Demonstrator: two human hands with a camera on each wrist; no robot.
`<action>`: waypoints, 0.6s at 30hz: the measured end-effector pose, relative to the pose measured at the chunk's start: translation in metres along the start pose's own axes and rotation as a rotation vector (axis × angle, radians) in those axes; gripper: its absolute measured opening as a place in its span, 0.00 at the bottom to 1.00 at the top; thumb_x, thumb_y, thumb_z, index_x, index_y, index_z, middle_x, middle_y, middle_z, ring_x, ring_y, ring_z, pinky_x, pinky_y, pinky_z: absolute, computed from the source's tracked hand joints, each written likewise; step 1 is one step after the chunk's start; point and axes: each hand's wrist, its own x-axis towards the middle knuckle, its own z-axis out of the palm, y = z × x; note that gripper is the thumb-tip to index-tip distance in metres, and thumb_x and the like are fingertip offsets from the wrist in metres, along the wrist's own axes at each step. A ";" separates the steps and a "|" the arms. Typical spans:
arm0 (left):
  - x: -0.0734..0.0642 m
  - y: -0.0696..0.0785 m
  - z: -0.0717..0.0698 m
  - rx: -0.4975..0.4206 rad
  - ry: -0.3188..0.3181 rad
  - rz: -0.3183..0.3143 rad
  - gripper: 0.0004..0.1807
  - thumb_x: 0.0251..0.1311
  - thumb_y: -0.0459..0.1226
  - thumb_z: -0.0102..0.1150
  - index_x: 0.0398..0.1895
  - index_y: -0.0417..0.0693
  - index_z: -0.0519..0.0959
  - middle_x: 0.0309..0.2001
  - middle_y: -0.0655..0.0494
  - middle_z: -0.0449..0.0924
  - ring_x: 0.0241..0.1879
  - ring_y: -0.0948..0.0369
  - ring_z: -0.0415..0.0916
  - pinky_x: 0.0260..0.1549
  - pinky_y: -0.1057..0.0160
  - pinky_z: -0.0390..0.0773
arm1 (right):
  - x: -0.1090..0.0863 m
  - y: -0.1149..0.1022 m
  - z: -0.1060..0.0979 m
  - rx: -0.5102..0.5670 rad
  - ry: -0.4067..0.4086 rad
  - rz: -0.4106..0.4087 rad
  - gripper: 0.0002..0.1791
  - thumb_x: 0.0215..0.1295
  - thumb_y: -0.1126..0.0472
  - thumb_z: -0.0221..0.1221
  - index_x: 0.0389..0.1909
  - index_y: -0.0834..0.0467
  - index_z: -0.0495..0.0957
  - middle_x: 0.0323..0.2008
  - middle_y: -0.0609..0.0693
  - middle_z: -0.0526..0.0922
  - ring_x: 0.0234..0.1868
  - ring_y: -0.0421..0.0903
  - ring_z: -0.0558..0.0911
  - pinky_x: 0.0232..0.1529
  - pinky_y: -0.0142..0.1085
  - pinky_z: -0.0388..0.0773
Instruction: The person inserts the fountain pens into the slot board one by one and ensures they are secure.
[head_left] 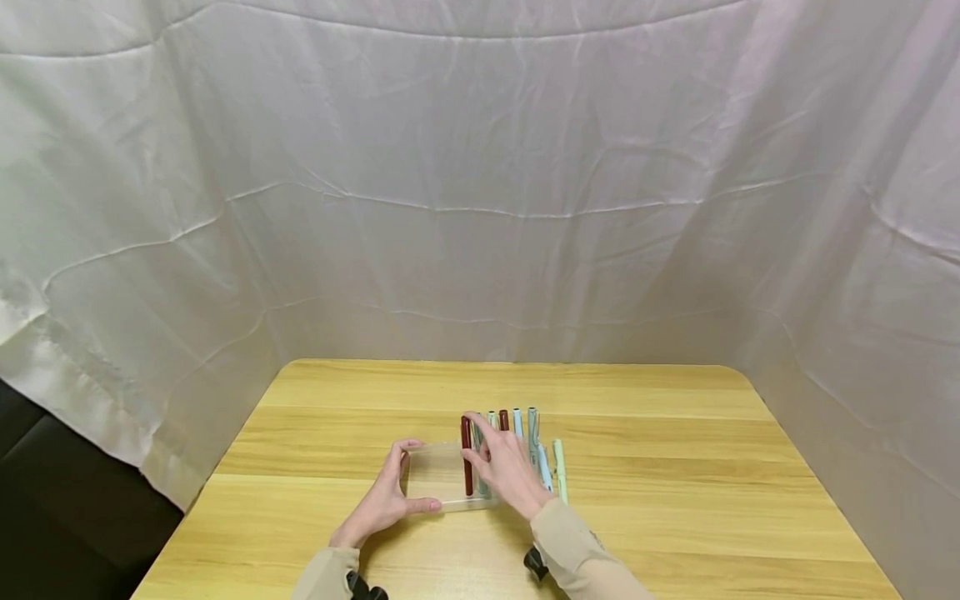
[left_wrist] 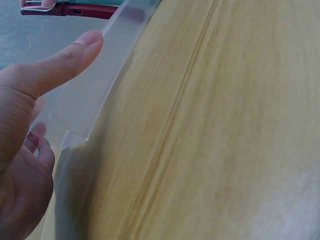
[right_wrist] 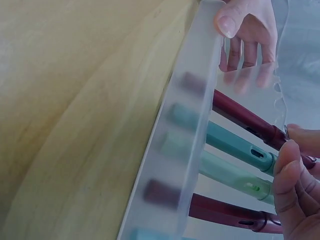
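A clear plastic tray (head_left: 468, 505) lies on the table, and my left hand (head_left: 386, 496) holds its left end, thumb on the near wall and fingers at the far side. My right hand (head_left: 510, 475) pinches the clip end of a dark red pen (head_left: 467, 458), whose other end sits behind the tray's frosted wall (right_wrist: 172, 130). Beside that pen, in the right wrist view, a teal pen (right_wrist: 235, 147), a light green pen (right_wrist: 235, 177) and another dark red pen (right_wrist: 227, 210) lie in a row in the tray. My right hand partly covers the row in the head view.
To the right of my right hand are a light blue pen (head_left: 545, 468) and a pale green pen (head_left: 561, 471), both slightly slanted. The wooden table (head_left: 675, 500) extends to both sides. Pale curtains (head_left: 480, 250) hang around its back and sides.
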 end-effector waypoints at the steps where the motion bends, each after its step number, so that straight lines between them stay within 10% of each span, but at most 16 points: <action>1: 0.000 0.000 0.000 -0.002 -0.001 -0.007 0.54 0.39 0.38 0.83 0.68 0.38 0.57 0.69 0.37 0.60 0.74 0.40 0.55 0.77 0.39 0.44 | 0.000 0.000 0.000 -0.001 -0.003 0.005 0.33 0.65 0.60 0.66 0.70 0.58 0.68 0.15 0.41 0.76 0.15 0.27 0.65 0.19 0.20 0.72; 18: 0.000 0.003 -0.002 -0.017 -0.024 -0.063 0.57 0.37 0.39 0.84 0.69 0.39 0.56 0.72 0.34 0.57 0.75 0.51 0.53 0.80 0.47 0.45 | 0.002 -0.003 0.001 -0.034 -0.041 0.045 0.33 0.67 0.58 0.64 0.72 0.54 0.67 0.10 0.38 0.67 0.09 0.29 0.58 0.10 0.17 0.58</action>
